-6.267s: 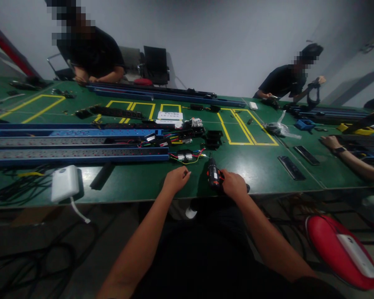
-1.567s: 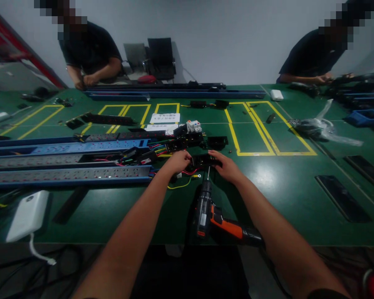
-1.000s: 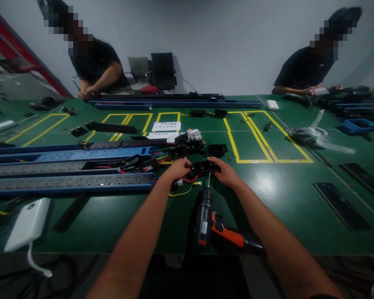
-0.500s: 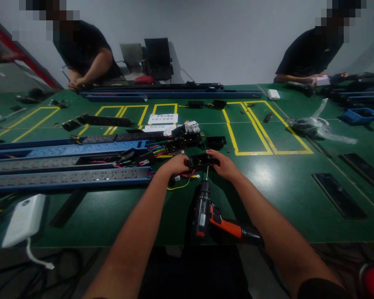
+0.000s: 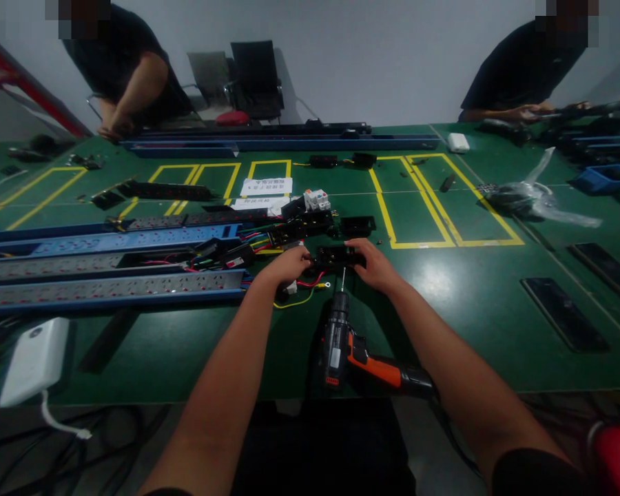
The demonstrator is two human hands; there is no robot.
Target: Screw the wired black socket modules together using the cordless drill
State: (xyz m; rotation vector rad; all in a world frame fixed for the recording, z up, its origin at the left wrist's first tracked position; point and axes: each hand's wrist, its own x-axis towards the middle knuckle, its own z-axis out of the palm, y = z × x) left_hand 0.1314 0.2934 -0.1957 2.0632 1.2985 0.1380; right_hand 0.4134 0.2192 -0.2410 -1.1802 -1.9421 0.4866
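A small black plastic housing [image 5: 335,255], like an open box, lies level in front of me at the ends of the wired power strips. My right hand [image 5: 378,264] grips its right end, thumb and fingers closed around it. At the left end, my left hand [image 5: 288,264] has its fingers pinched together; a dark bit shows at the fingertips, too small to name. Red wires and a yellow-green wire with a ring terminal [image 5: 327,284] come out below my left hand. Just under the housing, a black and orange cordless drill [image 5: 341,344] lies with its bit pointing at it.
Blue-edged power strips [image 5: 196,284] fill the left side. Another black housing [image 5: 357,226] and a white circuit breaker [image 5: 317,200] sit beyond my hands. A white power bank [image 5: 35,362] lies front left, two dark phones [image 5: 563,313] at right. Two people sit across the table.
The view has shifted slightly. My left hand's fingers have drawn a little away from the housing's left end and pinched together. My right hand keeps its hold; the drill lies still.
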